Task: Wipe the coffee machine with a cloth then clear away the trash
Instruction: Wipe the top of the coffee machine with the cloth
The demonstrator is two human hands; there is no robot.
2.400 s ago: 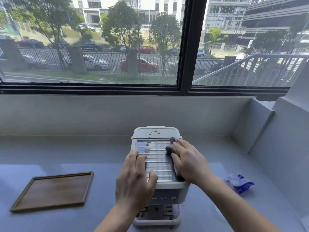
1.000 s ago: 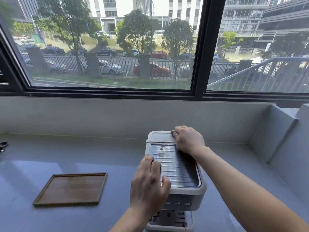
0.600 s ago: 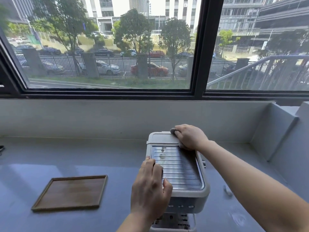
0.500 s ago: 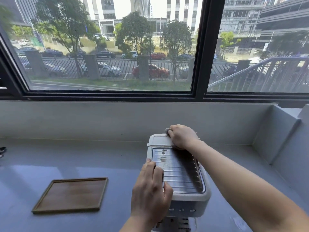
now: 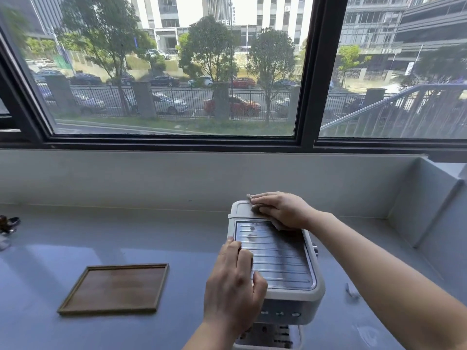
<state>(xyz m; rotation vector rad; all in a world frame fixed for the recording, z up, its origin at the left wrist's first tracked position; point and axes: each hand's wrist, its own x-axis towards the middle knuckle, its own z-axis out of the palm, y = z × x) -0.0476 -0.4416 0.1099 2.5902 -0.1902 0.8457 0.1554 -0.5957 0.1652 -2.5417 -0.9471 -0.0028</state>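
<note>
A white coffee machine [image 5: 290,300] with a ribbed metal top stands on the grey counter. My right hand [image 5: 280,209] lies flat on the machine's back lid and presses a grey cloth [image 5: 276,224] under it. A corner of the cloth shows at my fingertips. My left hand [image 5: 233,284] rests on the front left of the top, with fingers on the plate's edge and the thumb on the ribs. Dark spots mark the plate's back left. A small pale scrap [image 5: 351,293] shows on the counter beside my right forearm, which hides most of it.
A flat wooden tray [image 5: 113,289] lies on the counter [image 5: 151,236] left of the machine. A dark object [image 5: 7,223] sits at the far left edge. A low wall runs behind, and a stepped ledge [image 5: 417,203] closes the right side.
My right hand moved the cloth from the ribbed plate to the back lid, then leftward along it, and its fingers flattened. My left hand kept its place on the machine.
</note>
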